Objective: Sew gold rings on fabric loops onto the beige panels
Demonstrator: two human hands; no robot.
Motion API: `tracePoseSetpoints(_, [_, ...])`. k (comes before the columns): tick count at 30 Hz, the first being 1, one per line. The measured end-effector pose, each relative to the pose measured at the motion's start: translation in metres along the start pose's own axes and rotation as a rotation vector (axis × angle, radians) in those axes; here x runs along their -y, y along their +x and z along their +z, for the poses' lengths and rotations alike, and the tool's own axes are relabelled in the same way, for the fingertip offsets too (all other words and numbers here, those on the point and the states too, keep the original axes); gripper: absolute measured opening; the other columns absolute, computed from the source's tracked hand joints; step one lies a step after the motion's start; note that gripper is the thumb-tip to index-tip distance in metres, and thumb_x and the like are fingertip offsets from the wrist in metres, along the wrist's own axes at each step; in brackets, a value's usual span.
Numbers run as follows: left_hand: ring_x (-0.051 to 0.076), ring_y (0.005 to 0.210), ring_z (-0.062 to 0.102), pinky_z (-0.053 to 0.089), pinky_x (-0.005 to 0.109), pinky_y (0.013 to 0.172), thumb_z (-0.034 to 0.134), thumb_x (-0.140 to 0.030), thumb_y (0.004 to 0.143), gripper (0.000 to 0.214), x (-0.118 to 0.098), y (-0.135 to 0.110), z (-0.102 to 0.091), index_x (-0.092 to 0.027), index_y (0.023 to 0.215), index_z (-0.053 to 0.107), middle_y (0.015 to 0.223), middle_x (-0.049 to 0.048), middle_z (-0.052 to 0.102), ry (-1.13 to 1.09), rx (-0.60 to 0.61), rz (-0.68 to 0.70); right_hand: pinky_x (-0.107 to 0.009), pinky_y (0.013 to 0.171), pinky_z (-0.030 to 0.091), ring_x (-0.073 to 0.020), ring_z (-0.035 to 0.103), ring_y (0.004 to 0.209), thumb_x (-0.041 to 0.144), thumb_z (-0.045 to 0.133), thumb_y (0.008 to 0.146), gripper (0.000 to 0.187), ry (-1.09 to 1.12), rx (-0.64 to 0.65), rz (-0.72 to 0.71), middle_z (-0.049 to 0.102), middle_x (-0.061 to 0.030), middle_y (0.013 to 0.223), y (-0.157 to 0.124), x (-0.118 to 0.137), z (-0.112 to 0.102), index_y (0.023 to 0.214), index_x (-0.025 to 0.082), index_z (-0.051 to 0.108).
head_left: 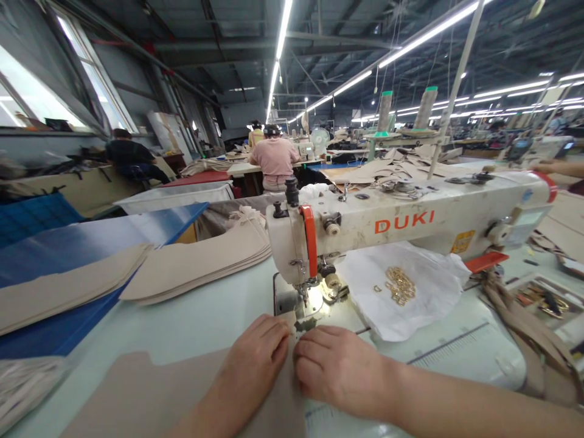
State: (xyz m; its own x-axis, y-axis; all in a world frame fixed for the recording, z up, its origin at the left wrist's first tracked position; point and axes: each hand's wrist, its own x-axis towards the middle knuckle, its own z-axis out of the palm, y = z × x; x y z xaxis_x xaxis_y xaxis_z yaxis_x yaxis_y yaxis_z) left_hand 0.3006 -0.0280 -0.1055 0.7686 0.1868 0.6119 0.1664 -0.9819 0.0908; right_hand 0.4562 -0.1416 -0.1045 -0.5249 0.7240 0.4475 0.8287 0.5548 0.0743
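A beige fabric panel [182, 389] lies on the pale green table in front of a white sewing machine [351, 222] marked DUKI. My left hand [260, 353] is closed on the panel's narrow upper part, close to the lit needle area. Just to its right, my right hand [326, 362] has its fingers curled at the panel's right edge; what its fingertips hold is hidden. The presser foot [305, 292] stands a little beyond both hands. Behind my right hand, a white plastic sheet [424, 310] carries small gold-coloured metal rings [401, 286].
Stacked beige panels [201, 271] lie at the left, partly over a blue surface [68, 322]. Beige straps [533, 347] hang beside an open box [542, 304] at the right. Thread cones [384, 112] stand behind the machine. Other people, one in a pink shirt [276, 159], sit farther back.
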Motion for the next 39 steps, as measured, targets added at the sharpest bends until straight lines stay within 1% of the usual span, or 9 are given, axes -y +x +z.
tracePoseSetpoints(3, [0.018, 0.069, 0.059, 0.051, 0.03, 0.063, 0.038, -0.015, 0.095, 0.025, -0.001, 0.0, 0.0, -0.018, 0.077, 0.056, 0.073, 0.0026, 0.064, 0.022, 0.002, 0.018, -0.031, 0.078, 0.044, -0.0183, 0.054, 0.085, 0.02, 0.055, 0.092, 0.01, 0.031, 0.012, 0.002, 0.063, -0.0047, 0.092, 0.002, 0.001, 0.003, 0.085, 0.014, 0.058])
tracePoseSetpoints(7, [0.018, 0.069, 0.058, 0.051, 0.03, 0.064, 0.033, -0.014, 0.097, 0.029, -0.002, -0.002, 0.0, -0.018, 0.079, 0.056, 0.072, 0.0025, 0.063, 0.073, 0.011, 0.05, -0.03, 0.073, 0.044, -0.0174, 0.055, 0.084, 0.02, 0.055, 0.093, 0.012, 0.065, 0.056, 0.004, 0.064, -0.0038, 0.092, 0.002, 0.002, 0.004, 0.083, 0.015, 0.059])
tracePoseSetpoints(12, [0.018, 0.072, 0.059, 0.051, 0.031, 0.067, 0.031, -0.015, 0.098, 0.03, -0.002, -0.004, 0.001, -0.016, 0.082, 0.056, 0.075, 0.0037, 0.063, 0.097, 0.022, 0.049, -0.03, 0.071, 0.044, -0.017, 0.055, 0.082, 0.02, 0.054, 0.093, 0.014, 0.085, 0.041, 0.009, 0.064, -0.0028, 0.088, 0.001, 0.001, 0.003, 0.081, 0.015, 0.059])
tracePoseSetpoints(20, [0.017, 0.07, 0.058, 0.05, 0.029, 0.066, 0.03, -0.018, 0.1, 0.033, -0.004, 0.002, 0.0, -0.017, 0.08, 0.056, 0.073, 0.003, 0.063, 0.094, 0.016, 0.057, -0.03, 0.069, 0.044, -0.0172, 0.054, 0.08, 0.02, 0.055, 0.093, 0.013, 0.094, 0.031, 0.013, 0.064, -0.0027, 0.087, 0.002, 0.001, 0.003, 0.082, 0.015, 0.059])
tracePoseSetpoints(23, [0.018, 0.071, 0.059, 0.051, 0.029, 0.066, 0.031, -0.019, 0.1, 0.032, -0.004, 0.002, 0.0, -0.016, 0.081, 0.057, 0.074, 0.0034, 0.064, 0.076, 0.007, 0.046, -0.029, 0.072, 0.044, -0.0175, 0.055, 0.082, 0.021, 0.055, 0.093, 0.013, 0.108, 0.046, 0.021, 0.064, -0.0031, 0.087, 0.001, 0.0, 0.002, 0.082, 0.015, 0.059])
tracePoseSetpoints(29, [0.018, 0.07, 0.06, 0.053, 0.03, 0.064, 0.035, -0.018, 0.098, 0.03, -0.003, 0.0, 0.001, -0.018, 0.079, 0.058, 0.073, 0.0033, 0.064, 0.016, 0.029, 0.005, -0.028, 0.084, 0.045, -0.0179, 0.055, 0.09, 0.018, 0.054, 0.094, 0.01, 0.136, 0.04, 0.032, 0.064, -0.0054, 0.094, 0.001, 0.0, 0.004, 0.087, 0.013, 0.06])
tracePoseSetpoints(33, [0.017, 0.072, 0.062, 0.054, 0.029, 0.065, 0.039, -0.015, 0.095, 0.026, -0.005, -0.001, -0.004, -0.019, 0.081, 0.06, 0.076, 0.0027, 0.066, -0.063, 0.027, -0.057, -0.031, 0.081, 0.046, -0.0193, 0.055, 0.088, 0.017, 0.056, 0.092, 0.007, 0.077, 0.03, 0.075, 0.063, -0.0068, 0.095, 0.003, 0.003, 0.005, 0.093, 0.011, 0.06])
tracePoseSetpoints(35, [0.017, 0.075, 0.063, 0.056, 0.029, 0.068, 0.041, -0.014, 0.094, 0.024, -0.007, -0.001, -0.007, -0.019, 0.084, 0.062, 0.079, 0.0032, 0.068, -0.091, 0.033, -0.081, -0.032, 0.078, 0.047, -0.0203, 0.055, 0.087, 0.016, 0.058, 0.09, 0.009, 0.035, 0.038, 0.119, 0.063, -0.0073, 0.097, 0.005, 0.005, 0.005, 0.097, 0.01, 0.06])
tracePoseSetpoints(39, [0.018, 0.076, 0.065, 0.057, 0.03, 0.069, 0.042, -0.012, 0.091, 0.023, -0.011, -0.001, -0.011, -0.019, 0.085, 0.064, 0.08, 0.0038, 0.069, -0.115, 0.04, -0.111, -0.034, 0.082, 0.046, -0.0214, 0.054, 0.089, 0.017, 0.062, 0.088, 0.012, 0.009, 0.068, 0.15, 0.063, -0.0074, 0.099, 0.008, 0.006, 0.004, 0.098, 0.011, 0.059])
